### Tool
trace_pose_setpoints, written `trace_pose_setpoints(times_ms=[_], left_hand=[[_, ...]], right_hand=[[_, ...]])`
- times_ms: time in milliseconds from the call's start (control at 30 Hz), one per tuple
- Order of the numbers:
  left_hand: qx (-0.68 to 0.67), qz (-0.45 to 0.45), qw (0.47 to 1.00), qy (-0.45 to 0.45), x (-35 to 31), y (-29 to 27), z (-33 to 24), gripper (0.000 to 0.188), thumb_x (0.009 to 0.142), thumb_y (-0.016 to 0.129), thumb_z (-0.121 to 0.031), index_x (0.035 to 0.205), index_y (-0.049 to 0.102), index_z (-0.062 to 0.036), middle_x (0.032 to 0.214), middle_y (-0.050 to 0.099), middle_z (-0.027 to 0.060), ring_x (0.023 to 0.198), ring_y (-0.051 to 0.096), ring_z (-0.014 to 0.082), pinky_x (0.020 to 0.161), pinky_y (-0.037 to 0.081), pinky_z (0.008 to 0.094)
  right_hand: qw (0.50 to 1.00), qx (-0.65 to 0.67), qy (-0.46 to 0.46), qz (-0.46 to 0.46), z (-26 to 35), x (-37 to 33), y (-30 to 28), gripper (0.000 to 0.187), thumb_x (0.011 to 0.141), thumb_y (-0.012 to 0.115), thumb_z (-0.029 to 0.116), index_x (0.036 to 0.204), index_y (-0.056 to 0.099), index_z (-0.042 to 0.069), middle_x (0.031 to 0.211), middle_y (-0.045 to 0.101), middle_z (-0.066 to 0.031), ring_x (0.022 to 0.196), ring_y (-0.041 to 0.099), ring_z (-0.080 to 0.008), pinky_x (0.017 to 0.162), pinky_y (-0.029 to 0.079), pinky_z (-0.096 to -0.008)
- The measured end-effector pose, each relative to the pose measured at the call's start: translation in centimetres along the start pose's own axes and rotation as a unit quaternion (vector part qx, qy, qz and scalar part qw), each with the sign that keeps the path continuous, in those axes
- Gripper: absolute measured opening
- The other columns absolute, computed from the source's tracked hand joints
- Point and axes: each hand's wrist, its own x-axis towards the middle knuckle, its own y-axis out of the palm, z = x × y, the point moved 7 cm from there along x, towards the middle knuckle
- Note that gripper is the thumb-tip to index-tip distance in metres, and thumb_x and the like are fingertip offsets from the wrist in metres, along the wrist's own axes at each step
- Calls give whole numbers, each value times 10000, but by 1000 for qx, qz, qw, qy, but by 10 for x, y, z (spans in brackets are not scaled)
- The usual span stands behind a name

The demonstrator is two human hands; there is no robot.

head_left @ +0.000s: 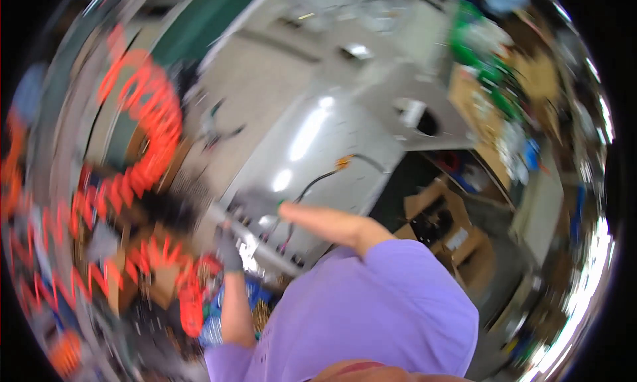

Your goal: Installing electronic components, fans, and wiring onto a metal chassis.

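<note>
The whole picture is smeared by motion. A large light-grey metal panel or housing (332, 140) with glossy reflections fills the middle. My left hand (229, 251), in a grey glove, is at its near left edge; its fingers are too blurred to read. Over the near end of the panel is my right hand (257, 203), in a dark grey glove, close to a row of small fittings (282, 246). What it touches or holds cannot be made out. A black cable (318, 185) with an orange-yellow tag (343, 162) lies across the panel just beyond my right hand.
Orange-red coiled air hoses (156, 146) hang at the left above boxes. An orange-red tool or grip (191, 309) is near my left forearm. Open cardboard boxes (458, 239) stand at the right, with green and clear plastic bags (488, 57) farther back.
</note>
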Motion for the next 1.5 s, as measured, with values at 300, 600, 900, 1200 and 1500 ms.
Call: trace_pose_setpoints(times_ms=[300, 600, 900, 1200, 1500], left_hand=[[112, -62, 992, 19, -9, 10, -27, 294, 872, 590, -274, 951, 623, 7, 789, 563, 7, 745, 476, 95, 677, 407, 248], [73, -67, 994, 54, -7, 5, -23, 294, 867, 605, -246, 949, 614, 36, 832, 591, 18, 771, 493, 95, 698, 414, 244], [42, -49, 998, 5, -4, 9, -13, 365, 867, 606, -292, 1020, 612, 39, 862, 619, 60, 765, 542, 112, 693, 443, 252], [263, -146, 871, 389, -47, 49, -206, 381, 850, 567, -137, 1176, 460, 29, 1124, 502, 157, 808, 553, 204, 765, 452, 304], [267, -158, 786, 535, -17, 143, -427, 299, 879, 490, -205, 1127, 530, -42, 1126, 546, 208, 987, 554, 394, 770, 467, 422]], right_hand=[[978, -126, 125, -108, 21, -5, -15, 463, 890, 431, 448, 951, 642, 40, 907, 627, -200, 854, 599, -370, 751, 462, -437], [975, 1, 51, -217, 2, -12, -18, 367, 912, 429, 344, 1040, 589, 39, 875, 637, -202, 851, 607, -381, 756, 470, -423], [982, -37, 8, -185, 6, -13, -18, 321, 881, 503, 337, 1081, 599, 106, 974, 648, -134, 918, 607, -332, 787, 474, -416], [971, -200, 96, -95, 27, -8, -14, 349, 904, 426, 383, 989, 604, 94, 912, 643, -170, 865, 616, -342, 767, 464, -448], [943, -23, -3, -331, 68, -2, -119, 422, 898, 473, 383, 1023, 582, -5, 946, 612, -238, 909, 588, -378, 788, 452, -421]])
